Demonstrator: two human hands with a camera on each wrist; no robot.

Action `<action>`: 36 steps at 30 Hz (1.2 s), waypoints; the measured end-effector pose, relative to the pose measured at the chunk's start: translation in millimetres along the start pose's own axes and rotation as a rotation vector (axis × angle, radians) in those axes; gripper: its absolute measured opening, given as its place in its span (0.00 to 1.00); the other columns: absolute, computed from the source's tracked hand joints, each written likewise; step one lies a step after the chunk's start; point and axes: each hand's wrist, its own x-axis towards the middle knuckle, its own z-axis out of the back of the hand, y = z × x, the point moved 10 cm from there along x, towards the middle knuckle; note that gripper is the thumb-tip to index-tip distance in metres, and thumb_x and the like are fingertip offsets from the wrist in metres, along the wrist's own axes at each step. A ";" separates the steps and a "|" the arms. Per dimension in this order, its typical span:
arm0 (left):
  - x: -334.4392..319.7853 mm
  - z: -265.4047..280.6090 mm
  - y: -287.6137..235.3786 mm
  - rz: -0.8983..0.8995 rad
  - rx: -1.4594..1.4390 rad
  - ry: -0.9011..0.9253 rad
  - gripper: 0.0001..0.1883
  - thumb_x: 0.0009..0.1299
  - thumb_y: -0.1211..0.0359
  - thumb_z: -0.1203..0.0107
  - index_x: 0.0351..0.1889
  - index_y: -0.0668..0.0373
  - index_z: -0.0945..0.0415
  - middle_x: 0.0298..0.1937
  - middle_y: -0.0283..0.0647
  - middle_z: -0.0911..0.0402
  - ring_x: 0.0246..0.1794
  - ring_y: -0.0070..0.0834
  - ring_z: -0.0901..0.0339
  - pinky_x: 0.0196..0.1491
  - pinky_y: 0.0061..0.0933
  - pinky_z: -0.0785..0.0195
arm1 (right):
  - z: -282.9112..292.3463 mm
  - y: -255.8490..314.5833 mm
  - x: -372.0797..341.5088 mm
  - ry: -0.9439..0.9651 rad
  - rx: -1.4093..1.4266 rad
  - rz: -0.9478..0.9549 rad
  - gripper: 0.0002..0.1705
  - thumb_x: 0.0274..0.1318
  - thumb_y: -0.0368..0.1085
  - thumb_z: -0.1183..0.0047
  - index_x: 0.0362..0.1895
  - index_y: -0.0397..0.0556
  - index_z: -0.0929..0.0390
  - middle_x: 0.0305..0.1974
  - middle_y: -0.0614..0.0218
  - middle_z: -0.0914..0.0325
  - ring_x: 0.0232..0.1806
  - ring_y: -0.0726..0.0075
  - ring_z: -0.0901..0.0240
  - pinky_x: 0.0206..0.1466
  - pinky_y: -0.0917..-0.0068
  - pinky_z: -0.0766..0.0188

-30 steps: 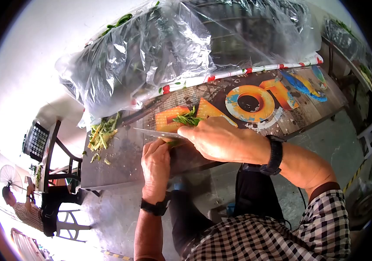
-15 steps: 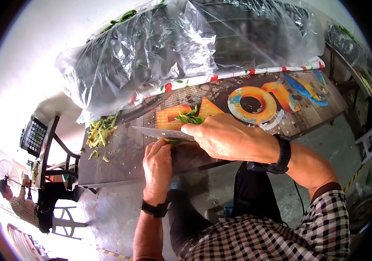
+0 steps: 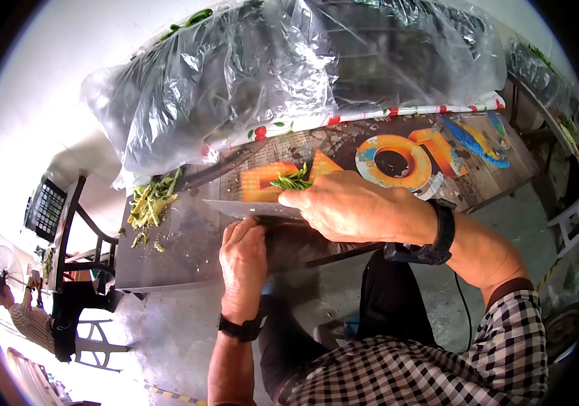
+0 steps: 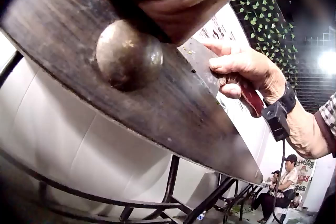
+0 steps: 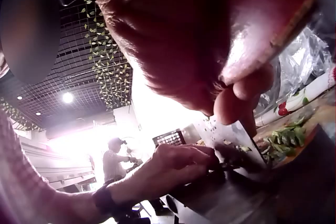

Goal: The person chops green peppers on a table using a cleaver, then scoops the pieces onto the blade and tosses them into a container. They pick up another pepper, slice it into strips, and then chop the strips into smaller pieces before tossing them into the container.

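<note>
My right hand (image 3: 360, 206) grips a knife (image 3: 249, 209) with a broad metal blade; its dark red handle (image 4: 252, 99) shows in the left wrist view. Flecks stick to the blade (image 5: 223, 137) in the right wrist view. Tight against the blade's near side, my left hand (image 3: 243, 254) has its fingers curled over a green vegetable piece, mostly hidden by hand and blade. A shiny brownish round shape (image 4: 128, 55) lies below the left hand in its wrist view. Green cut strips (image 3: 293, 178) lie just beyond the right hand.
A pile of yellow-green cuttings (image 3: 151, 203) lies on the left of the printed table (image 3: 181, 247). Clear plastic sheeting (image 3: 235, 88) covers a bulky stack along the back. A seated person (image 3: 29, 318) and a black crate (image 3: 47, 210) are off to the left.
The knife blade has shifted slightly and shows more of its flat. The vegetable piece by my left fingers shows less. The table and cuttings have drifted a little left in view.
</note>
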 end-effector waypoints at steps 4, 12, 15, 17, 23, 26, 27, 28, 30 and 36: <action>-0.8 -3.6 5.2 0.028 0.007 0.009 0.07 0.62 0.79 0.46 0.36 0.65 0.19 0.44 0.45 0.17 0.46 0.45 0.23 0.52 0.38 0.29 | -24.1 0.5 24.8 -0.073 0.024 0.072 0.03 0.57 0.30 0.50 0.32 0.44 0.27 0.18 0.52 0.27 0.22 0.47 0.24 0.26 0.54 0.31; -4.1 -1.2 7.2 0.049 0.002 -0.016 0.07 0.62 0.79 0.45 0.37 0.64 0.19 0.45 0.44 0.18 0.47 0.44 0.23 0.53 0.38 0.29 | -24.7 -6.1 18.7 0.030 0.045 -0.101 0.04 0.59 0.31 0.52 0.34 0.44 0.28 0.19 0.50 0.26 0.23 0.45 0.24 0.26 0.52 0.32; -3.8 1.0 3.8 0.038 -0.009 -0.021 0.08 0.61 0.80 0.45 0.37 0.65 0.19 0.44 0.43 0.17 0.47 0.44 0.23 0.52 0.38 0.28 | -17.3 -12.9 3.8 0.013 0.048 -0.112 0.06 0.61 0.29 0.54 0.37 0.41 0.26 0.21 0.48 0.25 0.23 0.43 0.23 0.27 0.51 0.31; -3.8 1.1 4.0 0.033 -0.001 -0.033 0.08 0.61 0.80 0.45 0.37 0.65 0.19 0.44 0.43 0.18 0.47 0.44 0.23 0.52 0.38 0.28 | -10.5 -14.9 -2.4 -0.040 0.042 -0.137 0.07 0.60 0.29 0.54 0.38 0.40 0.25 0.21 0.47 0.24 0.24 0.43 0.23 0.28 0.52 0.31; -4.8 -0.9 7.4 0.039 -0.009 -0.028 0.07 0.61 0.79 0.45 0.37 0.65 0.19 0.44 0.44 0.18 0.46 0.45 0.23 0.51 0.38 0.28 | -5.7 -0.9 -3.0 -0.009 0.078 -0.099 0.07 0.60 0.28 0.54 0.38 0.40 0.25 0.22 0.47 0.23 0.26 0.43 0.22 0.30 0.51 0.29; -4.0 -1.3 8.1 0.046 -0.010 -0.023 0.07 0.61 0.79 0.45 0.36 0.66 0.19 0.44 0.45 0.18 0.46 0.45 0.23 0.51 0.38 0.28 | -13.2 -2.6 -0.9 0.011 0.087 -0.089 0.06 0.60 0.29 0.54 0.37 0.40 0.26 0.22 0.47 0.23 0.26 0.42 0.22 0.30 0.51 0.29; -3.9 -1.2 8.2 0.046 -0.012 -0.026 0.07 0.61 0.79 0.45 0.36 0.66 0.19 0.44 0.45 0.18 0.46 0.45 0.23 0.51 0.38 0.28 | -14.2 -2.9 -0.3 0.023 0.085 -0.099 0.06 0.59 0.29 0.54 0.37 0.40 0.26 0.22 0.47 0.23 0.26 0.42 0.22 0.30 0.51 0.29; -3.6 -1.3 8.2 0.046 -0.013 -0.026 0.07 0.61 0.79 0.45 0.36 0.66 0.19 0.44 0.45 0.18 0.46 0.45 0.23 0.51 0.38 0.28 | -13.6 -2.3 0.3 0.035 0.083 -0.108 0.06 0.59 0.29 0.54 0.37 0.40 0.26 0.22 0.47 0.23 0.26 0.42 0.22 0.30 0.51 0.29; -4.1 -1.5 8.9 0.047 -0.014 -0.022 0.07 0.61 0.79 0.45 0.36 0.66 0.19 0.44 0.45 0.18 0.46 0.46 0.23 0.51 0.38 0.29 | -12.4 0.9 2.1 0.047 0.076 -0.105 0.05 0.59 0.29 0.53 0.36 0.40 0.27 0.21 0.48 0.23 0.25 0.42 0.22 0.29 0.51 0.29; -2.7 -2.4 7.9 0.051 -0.021 -0.006 0.09 0.59 0.80 0.46 0.36 0.65 0.19 0.44 0.45 0.18 0.46 0.46 0.23 0.52 0.39 0.29 | -27.4 0.4 21.9 0.034 0.044 -0.040 0.04 0.58 0.28 0.51 0.38 0.44 0.30 0.18 0.53 0.27 0.21 0.46 0.25 0.24 0.54 0.32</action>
